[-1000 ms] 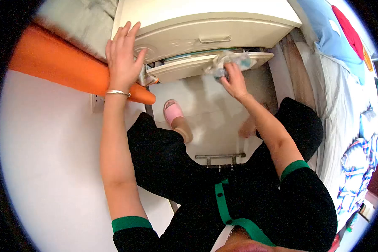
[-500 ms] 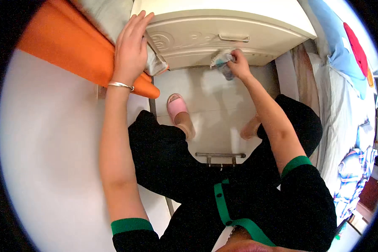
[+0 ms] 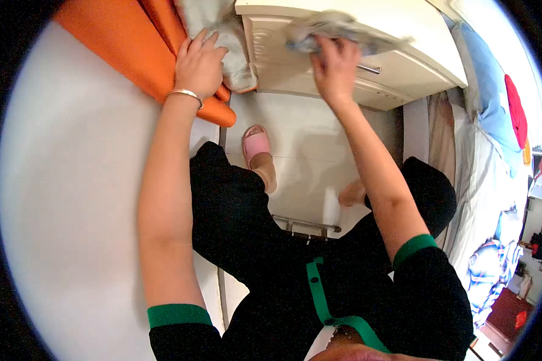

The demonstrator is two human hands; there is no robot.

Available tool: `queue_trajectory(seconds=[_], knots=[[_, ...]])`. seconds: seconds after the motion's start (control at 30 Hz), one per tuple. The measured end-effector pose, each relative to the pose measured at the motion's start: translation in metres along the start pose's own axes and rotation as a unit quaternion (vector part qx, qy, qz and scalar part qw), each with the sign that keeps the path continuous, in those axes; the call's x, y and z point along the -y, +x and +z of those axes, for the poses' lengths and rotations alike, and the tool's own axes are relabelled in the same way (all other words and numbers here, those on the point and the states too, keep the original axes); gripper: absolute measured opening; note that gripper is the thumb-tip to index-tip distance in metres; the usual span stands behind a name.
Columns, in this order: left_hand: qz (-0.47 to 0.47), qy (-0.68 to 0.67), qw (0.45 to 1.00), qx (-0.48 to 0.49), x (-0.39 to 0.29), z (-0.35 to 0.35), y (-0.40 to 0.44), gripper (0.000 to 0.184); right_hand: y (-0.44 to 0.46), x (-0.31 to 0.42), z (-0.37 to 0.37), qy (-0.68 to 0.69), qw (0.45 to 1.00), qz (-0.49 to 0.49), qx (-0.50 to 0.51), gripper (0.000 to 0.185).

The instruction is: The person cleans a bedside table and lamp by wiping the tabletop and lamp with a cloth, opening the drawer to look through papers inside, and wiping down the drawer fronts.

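Note:
My right hand point(image 3: 336, 73) grips a greyish crumpled cloth point(image 3: 326, 24), blurred by motion. The cloth is at the upper front edge of a cream cabinet point(image 3: 277, 63), above its metal handle point(image 3: 369, 69). Against the orange curtain point(image 3: 123, 51) and a pale grey-white fabric point(image 3: 235, 57) rests my left hand point(image 3: 200, 69), its fingers apart and slightly bent. A bracelet circles that wrist.
Pale floor tiles point(image 3: 307, 132) lie below the cabinet. My foot in a pink slipper point(image 3: 257, 143) is on them. A bed with grey bedding point(image 3: 464, 174) runs along the right, and a white wall or panel point(image 3: 78, 198) fills the left.
My right hand has lifted the cloth from the cabinet's lower front to its upper edge. My left hand has shifted from beside the cabinet's corner down onto the curtain fabric. The view has turned slightly.

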State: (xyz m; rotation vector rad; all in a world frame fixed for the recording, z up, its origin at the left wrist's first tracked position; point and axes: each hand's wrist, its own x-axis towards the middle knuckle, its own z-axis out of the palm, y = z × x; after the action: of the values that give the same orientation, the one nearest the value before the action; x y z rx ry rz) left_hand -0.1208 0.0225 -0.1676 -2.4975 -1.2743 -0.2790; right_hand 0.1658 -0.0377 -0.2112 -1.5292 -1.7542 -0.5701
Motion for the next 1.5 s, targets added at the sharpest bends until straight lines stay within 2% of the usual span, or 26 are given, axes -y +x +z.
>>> queue_trajectory(seconds=[0.07,0.1,0.13,0.17,0.23,0.27,0.3,0.4,0.47,0.5,0.6,0.7,0.73,0.8,0.83,0.9,0.93,1.0,1.03,1.1,1.17,1.23,1.3,1.37,1.43,1.5], knots=[[-0.001,0.001,0.999,-0.052,0.001,0.006,-0.001,0.029,-0.010,0.000,0.031,-0.045,0.996,-0.063,0.037,0.034],[-0.004,0.000,0.999,-0.052,-0.003,0.005,0.000,0.029,-0.022,-0.003,0.049,-0.030,0.986,-0.097,0.131,0.031],[-0.018,0.002,1.000,0.008,-0.010,0.005,0.002,0.030,-0.035,-0.005,0.061,-0.016,0.965,-0.129,0.226,0.029],[-0.029,0.006,0.997,0.067,-0.014,0.004,0.004,0.031,-0.042,-0.005,0.064,-0.017,0.965,-0.129,0.227,0.029],[-0.013,0.008,0.999,0.042,-0.019,0.035,0.006,0.033,-0.050,-0.005,0.070,-0.052,0.916,-0.173,0.359,0.022],[0.013,-0.002,1.000,0.026,-0.026,0.040,0.010,0.035,-0.066,-0.020,0.091,-0.013,0.940,-0.168,0.297,0.014],[0.039,-0.014,0.999,0.011,-0.034,0.044,0.013,0.036,-0.061,-0.018,0.084,-0.013,0.938,-0.172,0.300,0.014],[0.024,0.045,0.995,0.089,-0.043,0.057,0.016,0.036,-0.037,-0.013,0.049,0.012,0.941,-0.149,0.305,0.017],[0.045,0.108,0.979,0.167,-0.038,0.062,0.017,0.034,-0.015,-0.006,0.021,0.031,0.978,-0.125,0.165,0.024],[0.042,0.107,0.979,0.168,-0.033,0.067,0.015,0.034,-0.002,-0.001,0.012,0.032,0.977,-0.128,0.167,0.024],[-0.007,0.194,0.926,0.324,-0.016,0.089,0.007,0.039,0.027,0.010,0.002,0.012,0.987,-0.159,-0.001,0.019],[0.005,0.222,0.884,0.412,-0.020,0.080,0.008,0.043,0.035,0.031,0.024,-0.031,0.984,-0.169,0.035,0.017],[-0.019,0.238,0.911,0.336,-0.023,0.082,0.001,0.043,0.032,0.035,0.036,-0.031,0.985,-0.168,0.033,0.017],[-0.025,0.183,0.929,0.321,-0.020,0.075,0.001,0.040,0.006,0.034,0.072,0.002,0.962,-0.231,0.143,0.021],[-0.035,0.127,0.944,0.304,-0.018,0.068,0.002,0.037,-0.010,0.031,0.089,0.002,0.963,-0.230,0.140,0.021],[-0.016,0.104,0.935,0.338,-0.016,0.046,0.010,0.038,-0.045,0.024,0.123,0.056,0.932,-0.231,0.274,0.018],[-0.058,0.023,0.965,0.253,-0.015,0.048,0.009,0.039,-0.060,0.021,0.133,0.056,0.931,-0.234,0.273,0.018],[-0.098,-0.108,0.985,0.094,-0.017,0.052,0.008,0.040,-0.080,0.012,0.140,0.044,0.911,-0.161,0.376,0.018],[-0.099,-0.110,0.985,0.093,-0.019,0.053,0.013,0.040,-0.087,0.004,0.136,0.042,0.911,-0.163,0.377,0.018],[-0.161,-0.174,0.962,0.134,-0.028,0.043,0.028,0.043,-0.099,-0.012,0.111,0.024,0.871,-0.008,0.491,0.019],[-0.176,-0.202,0.953,0.142,-0.025,0.047,0.036,0.044,-0.106,-0.030,0.070,-0.010,0.857,0.082,0.509,0.026],[-0.128,-0.185,0.969,0.105,-0.011,0.076,0.040,0.037,-0.116,-0.052,0.044,0.040,0.887,0.021,0.460,0.030],[-0.139,-0.150,0.959,0.195,-0.003,0.087,0.052,0.038,-0.125,-0.060,0.022,0.093,0.905,-0.033,0.414,0.035],[-0.158,-0.182,0.947,0.212,-0.001,0.104,0.060,0.044,-0.126,-0.063,0.004,0.138,0.903,0.083,0.398,0.036],[-0.184,-0.252,0.933,0.181,-0.004,0.117,0.071,0.044,-0.135,-0.074,-0.001,0.141,0.909,0.109,0.376,0.038],[-0.205,-0.319,0.913,0.153,-0.005,0.122,0.082,0.044,-0.153,-0.086,0.004,0.160,0.924,0.207,0.277,0.039]])
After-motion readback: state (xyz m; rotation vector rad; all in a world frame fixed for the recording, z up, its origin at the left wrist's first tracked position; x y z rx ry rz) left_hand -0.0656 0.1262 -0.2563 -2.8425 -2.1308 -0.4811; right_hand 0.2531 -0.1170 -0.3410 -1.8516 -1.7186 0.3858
